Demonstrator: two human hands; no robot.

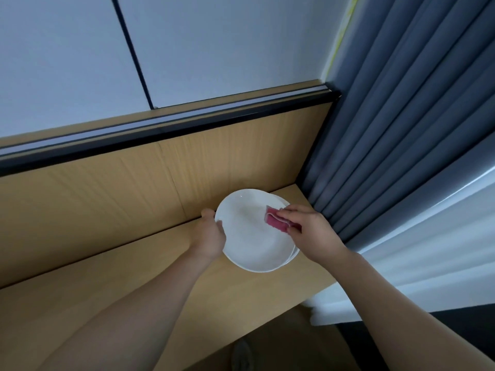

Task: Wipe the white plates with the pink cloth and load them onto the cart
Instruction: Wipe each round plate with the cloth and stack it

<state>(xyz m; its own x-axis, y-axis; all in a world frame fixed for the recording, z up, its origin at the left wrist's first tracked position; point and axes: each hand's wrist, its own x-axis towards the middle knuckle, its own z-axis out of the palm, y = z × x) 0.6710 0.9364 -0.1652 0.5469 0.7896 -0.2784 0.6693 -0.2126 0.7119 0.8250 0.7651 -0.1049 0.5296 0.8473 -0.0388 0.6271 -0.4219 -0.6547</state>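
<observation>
White plate (249, 231) tops a small stack; the rim of a second plate (281, 200) pokes out beneath on the right, and there's nothing in it but the cloth. Left hand (210, 232) grips the white plate's left rim, thumb over the edge and fingers curled under. Right hand (313, 231) pinches a folded pink cloth (276, 223) between thumb and fingers, pressed onto the plate's right side. Can't tell whether the top plate is lifted or resting. The stack is at the far right of a wooden counter (134, 279) - wood back panel (107, 188), black rail (160, 131), white wall (67, 49) above. Grey curtain (401, 129) hangs just right of the plates, white curtain (442, 236) beyond.
</observation>
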